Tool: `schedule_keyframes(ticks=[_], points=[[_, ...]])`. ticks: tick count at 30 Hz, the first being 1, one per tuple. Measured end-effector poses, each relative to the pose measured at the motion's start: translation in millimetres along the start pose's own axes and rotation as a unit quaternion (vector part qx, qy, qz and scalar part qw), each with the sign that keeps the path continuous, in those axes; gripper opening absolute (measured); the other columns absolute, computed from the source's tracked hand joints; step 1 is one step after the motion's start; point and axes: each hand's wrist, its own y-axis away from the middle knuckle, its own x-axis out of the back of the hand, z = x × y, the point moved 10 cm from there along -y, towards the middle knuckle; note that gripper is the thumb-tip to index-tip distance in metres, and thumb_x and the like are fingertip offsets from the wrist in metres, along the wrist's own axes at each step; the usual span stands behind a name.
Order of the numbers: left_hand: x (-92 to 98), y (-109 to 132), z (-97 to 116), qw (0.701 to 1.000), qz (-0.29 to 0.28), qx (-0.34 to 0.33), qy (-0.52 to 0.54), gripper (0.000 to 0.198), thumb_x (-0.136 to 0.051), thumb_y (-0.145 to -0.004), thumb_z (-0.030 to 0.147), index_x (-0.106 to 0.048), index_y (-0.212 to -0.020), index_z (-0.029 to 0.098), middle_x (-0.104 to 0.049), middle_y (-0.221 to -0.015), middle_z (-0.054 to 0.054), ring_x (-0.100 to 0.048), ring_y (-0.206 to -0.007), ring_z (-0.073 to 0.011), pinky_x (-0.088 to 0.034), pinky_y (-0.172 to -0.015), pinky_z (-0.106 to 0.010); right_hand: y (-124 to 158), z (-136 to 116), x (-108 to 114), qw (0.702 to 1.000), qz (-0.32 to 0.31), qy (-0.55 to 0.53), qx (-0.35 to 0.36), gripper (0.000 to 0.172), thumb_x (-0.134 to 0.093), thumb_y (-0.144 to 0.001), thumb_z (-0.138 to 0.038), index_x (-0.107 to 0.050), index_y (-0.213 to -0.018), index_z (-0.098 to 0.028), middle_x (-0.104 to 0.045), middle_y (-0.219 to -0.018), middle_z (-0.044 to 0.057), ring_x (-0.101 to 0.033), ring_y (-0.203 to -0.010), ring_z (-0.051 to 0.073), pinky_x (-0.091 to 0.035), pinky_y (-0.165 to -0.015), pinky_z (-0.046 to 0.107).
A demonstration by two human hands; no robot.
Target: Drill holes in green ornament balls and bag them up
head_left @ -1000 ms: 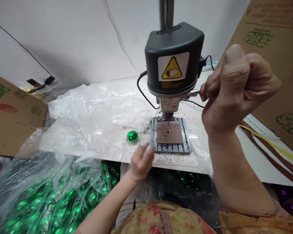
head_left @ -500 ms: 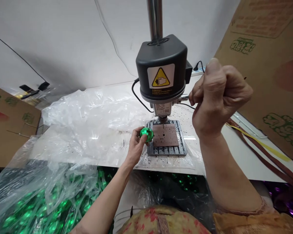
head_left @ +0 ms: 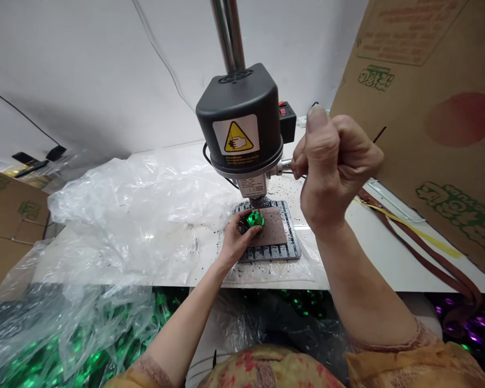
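L fingers [head_left: 250, 235] gripping grn ball [head_left: 256, 218], drill [head_left: 242, 121] above, plastic [head_left: 145, 215] L, cardbd box [head_left: 412, 124] R

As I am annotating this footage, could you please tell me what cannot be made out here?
Head view:
Lever: outer end hidden by the right hand.
Green mirror ball: left side partly covered by the left hand.
Drill chuck: bit tip below, too small.
Drill press column: top cut off by the upper edge.
Warning sticker: lines beneath too small to read.
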Motion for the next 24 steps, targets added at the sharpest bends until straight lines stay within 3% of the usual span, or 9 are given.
schedule_keyframes(ticks=[7, 12, 17, 24], points=[[-8.7, 4, 20, 0.998, 0.007, -0.041, -0.048, 0.048, -0.076, -0.074, 0.034, -0.060, -0.118, 0.023, -0.064, -0.116, -0.007, -0.058, -0.110, -0.0242, -0.045, -0.096, -0.040, 0, 4, -3, 1.000, -0.010, 0.018, -0.012, 0.045, -0.045, -0.097, -0.039, -0.027, -0.059, -0.023, -0.031, -0.052, -0.005, -0.033, -0.045, 0.008, -0.032, -0.046, 0.027], [-18.9, 9, 16, 0.999, 0.011, -0.030, -0.003, 0.053, -0.078, -0.072, 0.030, -0.053, -0.118, 0.022, -0.062, -0.113, -0.007, -0.059, -0.108, -0.0224, -0.047, -0.095, -0.039, -2, 4, -1, 0.999, -0.003, -0.034, -0.017, 0.046, -0.051, -0.095, -0.037, -0.030, -0.057, -0.022, -0.030, -0.052, -0.005, -0.033, -0.044, 0.007, -0.031, -0.045, 0.026], [-22.9, 5, 0, 0.999, 0.001, 0.009, 0.031, 0.051, -0.078, -0.073, 0.033, -0.055, -0.117, 0.023, -0.063, -0.113, -0.007, -0.060, -0.105, -0.0241, -0.048, -0.092, -0.040, -2, 3, -1, 0.996, -0.007, -0.083, -0.025, 0.044, -0.053, -0.094, -0.031, -0.035, -0.055, -0.021, -0.034, -0.051, -0.005, -0.034, -0.043, 0.007, -0.031, -0.044, 0.026], [-20.7, 2, 1, 1.000, -0.005, -0.010, -0.008, 0.051, -0.077, -0.074, 0.034, -0.055, -0.118, 0.022, -0.061, -0.111, -0.009, -0.058, -0.107, -0.0263, -0.045, -0.093, -0.043, 14, 3, 8, 0.997, 0.023, -0.073, 0.004, 0.047, -0.052, -0.095, -0.032, -0.029, -0.055, -0.020, -0.029, -0.049, -0.005, -0.032, -0.043, 0.006, -0.027, -0.044, 0.026]])
